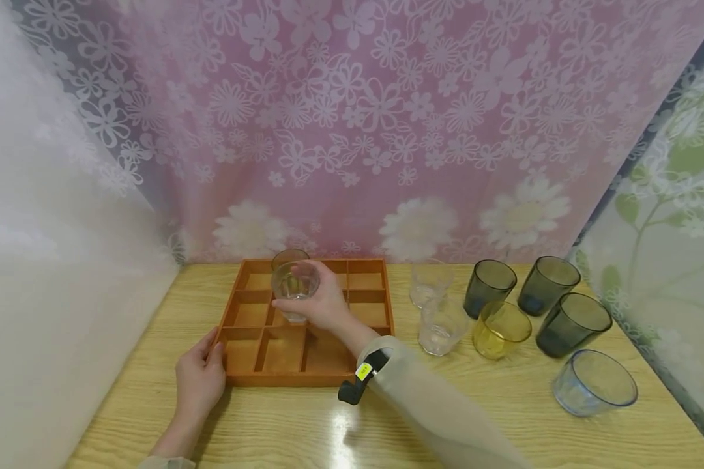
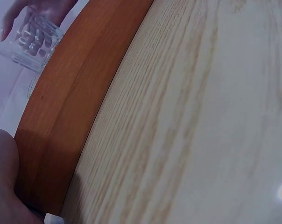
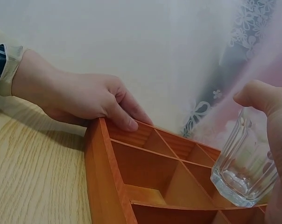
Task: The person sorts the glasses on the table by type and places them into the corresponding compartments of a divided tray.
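My right hand [image 1: 322,299] grips a clear faceted glass [image 3: 243,168] and holds it above the wooden compartment tray [image 1: 281,379]. In the right wrist view the glass leans slightly, its thick base over the dividers. With its thumb over the wall, my left hand [image 1: 201,378] holds the tray at its near left corner; the right wrist view shows that thumb [image 3: 127,122] on the inner side. Behind the held glass, a brownish tinted glass [image 1: 287,255] stands in a back-row compartment, partly hidden.
Right of the tray stand two clear glasses [image 1: 442,329], a yellow glass [image 1: 498,339], several dark grey-green glasses [image 1: 569,332] and a bluish glass [image 1: 586,391] near the right edge. A flowered pink curtain [image 1: 352,163] hangs behind the wood-grain table [image 1: 281,430].
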Motion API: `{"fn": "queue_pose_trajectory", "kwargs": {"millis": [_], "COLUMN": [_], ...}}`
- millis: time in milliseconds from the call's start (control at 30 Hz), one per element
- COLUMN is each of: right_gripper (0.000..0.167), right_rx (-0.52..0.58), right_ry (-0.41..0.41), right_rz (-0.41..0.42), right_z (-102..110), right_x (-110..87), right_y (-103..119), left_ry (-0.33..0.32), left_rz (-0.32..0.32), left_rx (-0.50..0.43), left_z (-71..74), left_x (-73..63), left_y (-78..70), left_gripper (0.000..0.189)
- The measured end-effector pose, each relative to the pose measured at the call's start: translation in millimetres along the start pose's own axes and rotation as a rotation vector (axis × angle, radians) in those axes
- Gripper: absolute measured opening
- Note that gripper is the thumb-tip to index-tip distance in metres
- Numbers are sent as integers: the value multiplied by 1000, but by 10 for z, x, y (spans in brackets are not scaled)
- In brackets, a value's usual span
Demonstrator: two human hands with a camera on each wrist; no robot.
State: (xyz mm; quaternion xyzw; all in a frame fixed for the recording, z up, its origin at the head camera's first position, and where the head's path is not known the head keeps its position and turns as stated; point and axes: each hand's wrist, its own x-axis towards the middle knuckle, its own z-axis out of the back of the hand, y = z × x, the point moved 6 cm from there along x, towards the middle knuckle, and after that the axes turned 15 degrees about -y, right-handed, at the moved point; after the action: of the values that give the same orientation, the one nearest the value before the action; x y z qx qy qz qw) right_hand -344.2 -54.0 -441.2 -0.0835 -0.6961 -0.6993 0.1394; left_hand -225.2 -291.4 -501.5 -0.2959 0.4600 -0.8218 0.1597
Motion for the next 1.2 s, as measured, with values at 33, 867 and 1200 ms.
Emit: {"fn": "queue_pose_trajectory", "kwargs": {"millis": [33,867,1200], "right_gripper": [80,79,85], "right_rx": [3,-76,-209], "right_ry": [2,37,19], "right_rz": [-5,-54,-79], "right_z": [-15,-190,-199], "right_x": [2,-73,-69], "right_y": [-8,-233,-267], "left_ry": [0,-11,-18], "left_rz": [-2,-6,-13], "left_rx": [-4,-7,-16], "left_z": [-2,-21,-15], "left_x": [2,-3,0], "left_y": [2,33,7], "left_gripper": [39,39,38]}}
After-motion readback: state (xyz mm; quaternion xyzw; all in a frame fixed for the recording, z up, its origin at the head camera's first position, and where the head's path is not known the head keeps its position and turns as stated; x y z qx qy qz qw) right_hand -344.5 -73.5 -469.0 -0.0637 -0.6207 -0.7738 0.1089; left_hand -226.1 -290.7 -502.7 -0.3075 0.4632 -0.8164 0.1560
